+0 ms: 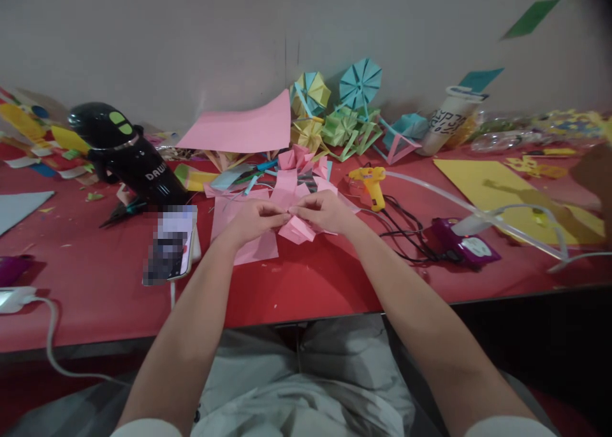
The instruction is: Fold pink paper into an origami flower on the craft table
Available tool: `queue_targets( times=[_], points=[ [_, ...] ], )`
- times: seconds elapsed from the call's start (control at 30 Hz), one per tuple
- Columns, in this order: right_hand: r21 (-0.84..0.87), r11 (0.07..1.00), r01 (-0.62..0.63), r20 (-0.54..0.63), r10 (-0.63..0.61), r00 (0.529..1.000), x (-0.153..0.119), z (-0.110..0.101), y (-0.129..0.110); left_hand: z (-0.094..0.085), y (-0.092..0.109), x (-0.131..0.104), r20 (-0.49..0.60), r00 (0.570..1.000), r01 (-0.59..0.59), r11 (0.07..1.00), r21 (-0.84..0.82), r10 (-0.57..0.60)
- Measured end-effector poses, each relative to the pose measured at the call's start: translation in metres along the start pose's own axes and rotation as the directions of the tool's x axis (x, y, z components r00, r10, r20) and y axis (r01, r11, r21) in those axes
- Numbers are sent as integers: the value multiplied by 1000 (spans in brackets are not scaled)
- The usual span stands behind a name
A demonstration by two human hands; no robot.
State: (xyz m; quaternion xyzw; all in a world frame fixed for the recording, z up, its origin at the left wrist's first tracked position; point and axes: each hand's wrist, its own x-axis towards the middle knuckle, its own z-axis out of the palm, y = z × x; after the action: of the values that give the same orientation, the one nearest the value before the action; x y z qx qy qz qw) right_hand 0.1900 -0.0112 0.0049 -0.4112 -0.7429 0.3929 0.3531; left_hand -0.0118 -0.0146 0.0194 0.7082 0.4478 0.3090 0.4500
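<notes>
Between the fingertips of both hands is a folded piece of pink paper (297,230), held just above the red table (296,284). My left hand (255,217) pinches it from the left, thumb and forefinger together. From the other side my right hand (325,211) pinches it too, the fingertips of both hands almost meeting. The exact folds under the fingers are hidden. Flat pink sheets (255,251) lie beneath and behind the hands, with more folded pink paper (296,160) farther back.
A yellow glue gun (370,183) lies right of the hands, its black cable running to a purple power block (463,243). On the left are a phone (174,246) and a black bottle (138,160). Paper umbrellas (361,83) and a cup (447,121) stand by the wall.
</notes>
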Motion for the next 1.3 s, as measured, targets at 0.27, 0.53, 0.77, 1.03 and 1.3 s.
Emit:
queue_targets(
  times=[0.27,0.53,0.77,1.03,1.3],
  points=[
    [-24,998,57,-82,-59,995,2,1,0,-2,-4,1,38,998,-44,999,28,43],
    [-36,994,104,-167,-108,980,5,3,4,2,-6,3,12,1000,-4,997,-79,5],
    [-59,993,104,-158,-112,981,4,4,3,-1,-3,1,48,999,-14,1000,-8,15],
    [-22,996,91,-249,-93,964,5,1,2,7,-8,6,-113,986,-139,977,-164,121],
    [59,997,48,-371,-23,928,9,11,6,13,-10,8,-269,951,-204,964,-170,154]
  ],
)
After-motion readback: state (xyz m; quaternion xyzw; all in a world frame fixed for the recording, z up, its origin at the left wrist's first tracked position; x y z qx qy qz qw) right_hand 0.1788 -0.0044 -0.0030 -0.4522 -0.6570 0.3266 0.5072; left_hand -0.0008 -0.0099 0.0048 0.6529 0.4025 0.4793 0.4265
